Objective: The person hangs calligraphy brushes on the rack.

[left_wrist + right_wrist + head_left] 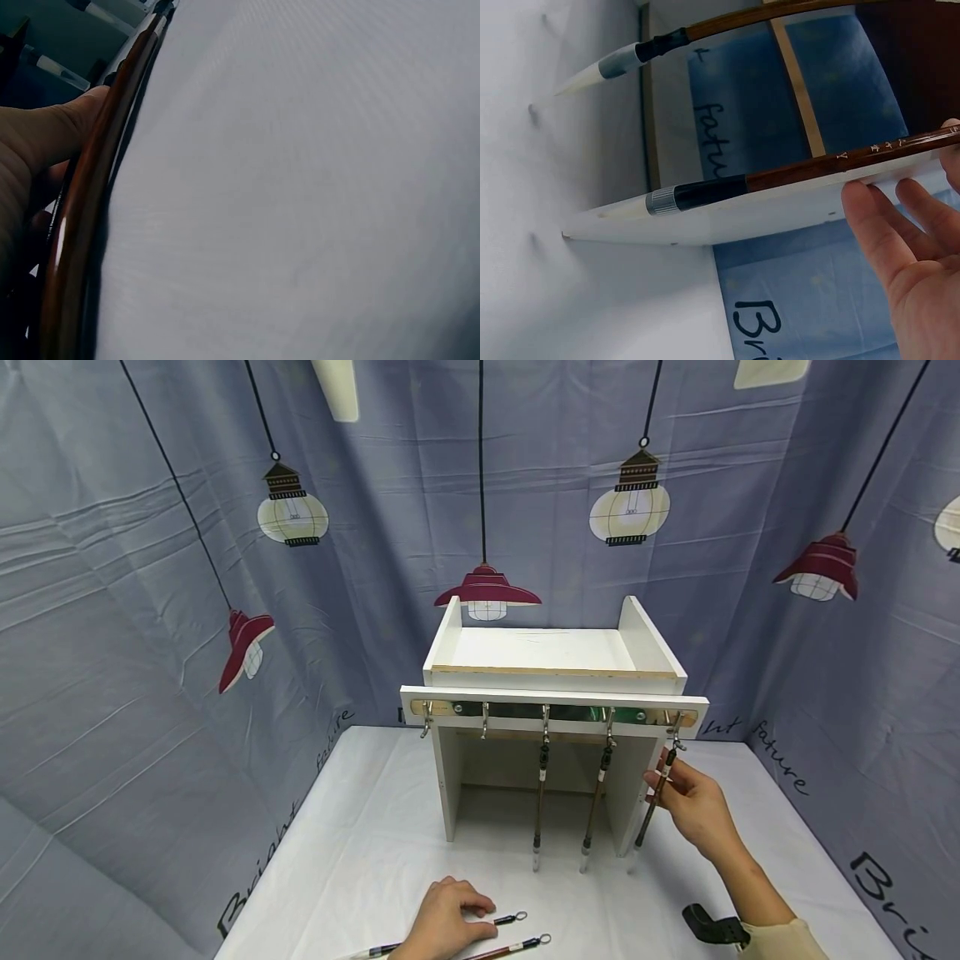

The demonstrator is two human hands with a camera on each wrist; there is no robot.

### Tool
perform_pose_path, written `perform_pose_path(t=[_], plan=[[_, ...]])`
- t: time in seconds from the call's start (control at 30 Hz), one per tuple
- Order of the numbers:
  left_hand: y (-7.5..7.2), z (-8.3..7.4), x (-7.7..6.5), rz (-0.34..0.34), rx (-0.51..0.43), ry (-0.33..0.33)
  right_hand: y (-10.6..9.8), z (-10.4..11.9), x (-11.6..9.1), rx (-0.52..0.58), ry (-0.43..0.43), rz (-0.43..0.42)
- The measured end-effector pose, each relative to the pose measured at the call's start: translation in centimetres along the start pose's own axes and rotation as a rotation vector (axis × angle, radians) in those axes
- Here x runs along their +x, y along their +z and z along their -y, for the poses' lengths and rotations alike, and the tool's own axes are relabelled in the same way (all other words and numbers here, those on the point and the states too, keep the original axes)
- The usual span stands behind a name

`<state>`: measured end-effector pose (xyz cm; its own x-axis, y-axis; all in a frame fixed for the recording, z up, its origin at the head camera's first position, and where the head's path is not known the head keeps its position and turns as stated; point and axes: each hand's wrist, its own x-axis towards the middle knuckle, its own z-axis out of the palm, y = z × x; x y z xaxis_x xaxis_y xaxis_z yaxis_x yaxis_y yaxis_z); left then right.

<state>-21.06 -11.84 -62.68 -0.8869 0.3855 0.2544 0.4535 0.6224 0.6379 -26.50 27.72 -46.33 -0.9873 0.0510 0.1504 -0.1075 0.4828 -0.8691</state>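
In the head view my left hand point(446, 917), low at the front of the white table, pinches a dark calligraphy brush point(512, 918) between thumb and fingers. A brown-handled brush point(513, 948) lies beside it; its handle point(84, 202) crosses close in the left wrist view. My right hand point(697, 802) is at the rightmost hanging brush point(655, 797), its fingers loosely bent behind the handle. That brush point(795, 176) hangs tip-down from a hook point(677, 731). Two more brushes, a middle one point(541, 797) and another point(597, 793), hang to its left.
A white wooden rack point(555, 681) with a tray top carries a row of metal hooks; the two left ones, such as this hook point(427, 718), hold no brush. The white tablecloth point(375, 827) spreads around it. A lamp-printed curtain point(375, 568) stands behind.
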Motion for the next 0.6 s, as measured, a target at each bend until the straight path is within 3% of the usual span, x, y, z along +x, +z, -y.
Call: perform_pose_path(t=[0.47,0.6], plan=[[0.05,-0.10,0.03,0.016,0.048,0.022,0.03,-0.14,0.07,0.007,-0.002,-0.008],[-0.08,0.03,0.29,0.024,-0.005,0.003,0.00,-0.14,0.10,0.000,-0.014,-0.013]])
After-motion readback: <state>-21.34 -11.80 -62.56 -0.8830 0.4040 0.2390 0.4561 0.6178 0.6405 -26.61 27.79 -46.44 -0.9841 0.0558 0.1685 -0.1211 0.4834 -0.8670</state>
